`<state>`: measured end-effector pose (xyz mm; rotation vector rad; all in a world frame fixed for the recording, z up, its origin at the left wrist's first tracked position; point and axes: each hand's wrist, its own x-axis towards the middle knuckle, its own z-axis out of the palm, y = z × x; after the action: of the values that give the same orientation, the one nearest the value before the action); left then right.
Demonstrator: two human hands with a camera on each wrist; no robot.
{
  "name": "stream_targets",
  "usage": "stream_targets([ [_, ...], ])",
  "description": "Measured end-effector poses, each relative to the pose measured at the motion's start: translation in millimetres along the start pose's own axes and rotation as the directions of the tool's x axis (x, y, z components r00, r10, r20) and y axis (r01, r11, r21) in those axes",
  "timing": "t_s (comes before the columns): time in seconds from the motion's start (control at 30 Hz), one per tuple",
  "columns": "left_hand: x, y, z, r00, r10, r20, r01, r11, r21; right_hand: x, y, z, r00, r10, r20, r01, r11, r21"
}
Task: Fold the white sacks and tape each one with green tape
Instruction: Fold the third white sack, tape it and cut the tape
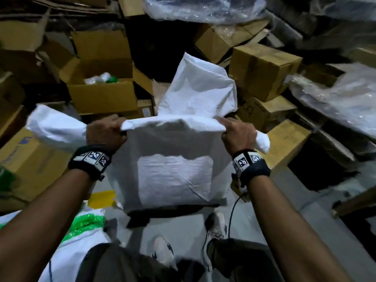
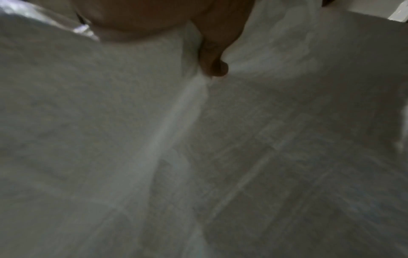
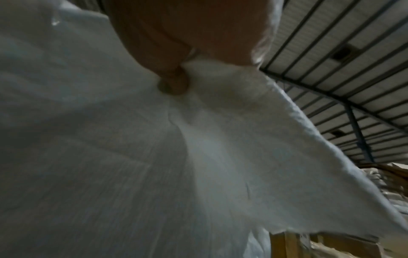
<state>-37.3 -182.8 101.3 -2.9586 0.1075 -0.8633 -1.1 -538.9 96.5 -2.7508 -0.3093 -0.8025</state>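
Both hands, left hand point(image 1: 104, 132) and right hand point(image 1: 238, 135), hold one white sack point(image 1: 175, 159) in the air above the floor point(image 1: 183, 226), fingers point(image 2: 215, 67) curled around its creased, woven top fold; loose flaps stick up behind.

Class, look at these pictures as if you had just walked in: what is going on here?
A person stands among cardboard boxes and holds a white sack up in the air. The left hand and the right hand each grip its folded top edge, with the rest hanging down. No green tape is on this sack yet.
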Motion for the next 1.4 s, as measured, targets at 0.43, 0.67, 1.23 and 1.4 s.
stream_targets([
  [0.43, -216.0, 4.0, 59.0, 0.962, 0.01, 0.273, 0.029, 0.99, -0.141, -201.5, 4.9, 92.2, 0.966, -0.047, 0.252, 0.057, 0.998, -0.032],
  [0.67, -181.3, 11.8, 53.9, 0.808, -0.149, 0.571, 0.188, 0.982, -0.01, -207.3, -4.4, 110.8, 0.94, 0.085, 0.332, -0.069, 0.996, -0.06],
  [1.23, -201.8, 28.8, 156.8, 0.665, 0.025, 0.746, -0.079, 0.996, 0.037, -209.2, 42.3, 183.9, 0.791, 0.118, 0.6, -0.164, 0.986, 0.021],
  [1.4, -259.3, 32.9, 156.4, 0.535, 0.01, 0.845, 0.034, 0.999, -0.033, -229.3, 60.2, 191.4, 0.574, 0.056, 0.817, -0.119, 0.993, 0.015],
])
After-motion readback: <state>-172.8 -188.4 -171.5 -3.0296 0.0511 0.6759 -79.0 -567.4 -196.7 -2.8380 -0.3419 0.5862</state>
